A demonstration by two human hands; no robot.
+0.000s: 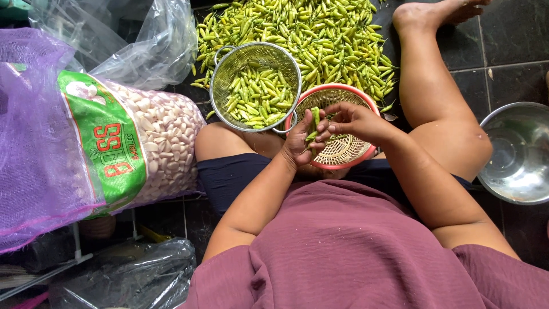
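Both hands meet over one pink-rimmed woven basket (343,150). The left hand (298,140) curls its fingers around two or three green chillies (314,117); the right hand (350,120) pinches at their tips. Just beside it sits one metal colander (255,86) of chillies, one loose chilli heap (309,34) behind. One steel bowl (517,154) and one mesh garlic sack (160,143) flank the person.

Single view only, from a head-worn camera, aimed almost straight down over chest and lap. Close range: maroon shirt (354,252) filling the lower edge, both forearms running up to mid-frame. Dark tiled floor (503,40) spread beyond the knees toward the top. No second view for overlap.
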